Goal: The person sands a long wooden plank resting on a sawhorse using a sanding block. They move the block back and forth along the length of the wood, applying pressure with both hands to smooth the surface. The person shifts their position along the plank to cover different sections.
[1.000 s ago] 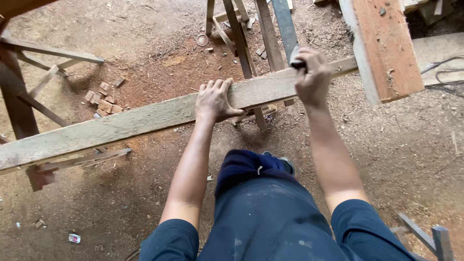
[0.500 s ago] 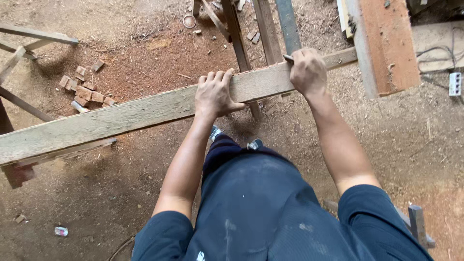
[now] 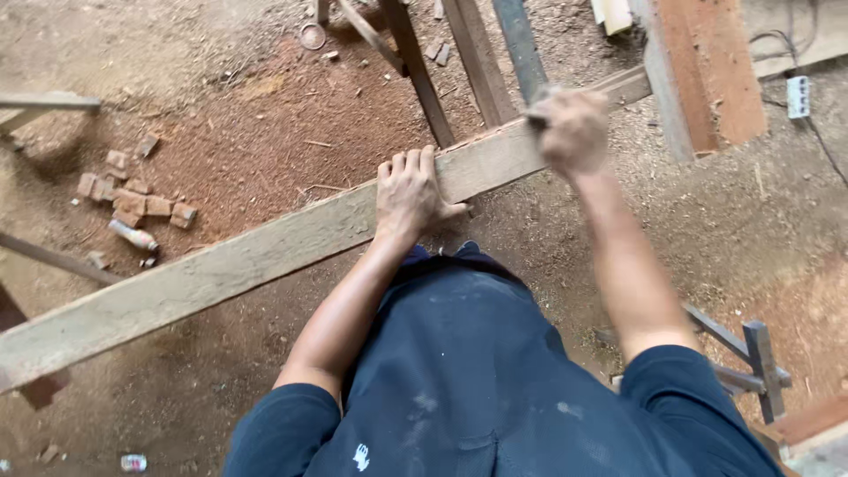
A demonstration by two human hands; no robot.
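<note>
Off to the left, a small heap of wood offcuts (image 3: 132, 196) lies on the sawdust-covered dirt floor (image 3: 265, 115), with a little tube-shaped scrap beside it. The long pale plank (image 3: 265, 252) runs from the lower left up to the upper right, raised off the ground on supports I cannot make out well from here.

The left hand (image 3: 408, 196) lies flat on the plank's top face, fingers spread and pointing away from the body, thumb hooked over the near edge, pressing it steady. It grips nothing.

Further right, the right hand (image 3: 572, 131) is curled into a fist over the same plank, blurred by movement. Something dark pokes out of the fist on its left side; it looks like a small tool or marker, but I cannot tell what. The two hands sit well apart along the board.

As for progress, I would judge the work on this plank barely started or midway: the board is whole, uncut, and I see no clear line or notch on it. Beyond the fist a reddish-brown board (image 3: 707, 71) lies across the plank's far end, with a white power strip (image 3: 798, 95) near it.
</note>
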